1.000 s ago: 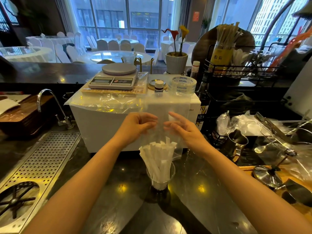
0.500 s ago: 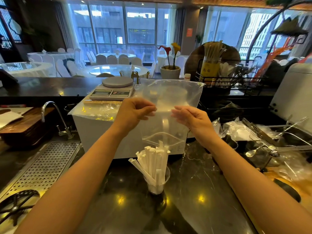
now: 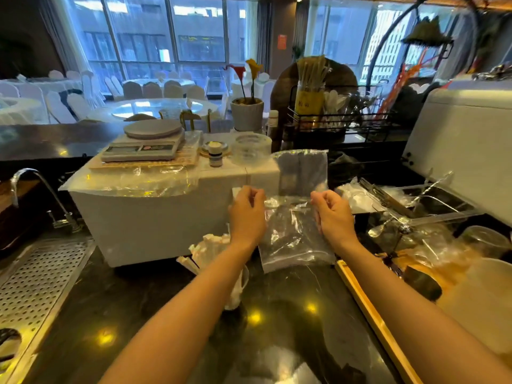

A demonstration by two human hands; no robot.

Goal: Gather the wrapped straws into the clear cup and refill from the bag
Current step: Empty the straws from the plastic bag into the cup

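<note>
The dark bench [image 3: 291,314] carried everything, and the big white box [image 3: 155,214] on it was the landmark. Just right of the box's front corner, the clear bag [image 3: 296,231] hung in the air, folded over across its middle, the top flap standing up and the lower half drooping toward the bench. It looked empty, so the folding was likely a tidy-up once the refill was done. In front of the box, near that same corner, stood the clear cup [image 3: 238,289], packed with wrapped straws [image 3: 207,249] fanning out of its mouth, partly hidden behind the left forearm. That seemed the task nearly finished. The left hand [image 3: 246,214] had its grip closed tight, fingers pinched on the bag's fold at the left end. The right hand [image 3: 332,214] did the same at the right end, fingers curled shut on the plastic, the two pulling the crease taut between them.
</note>
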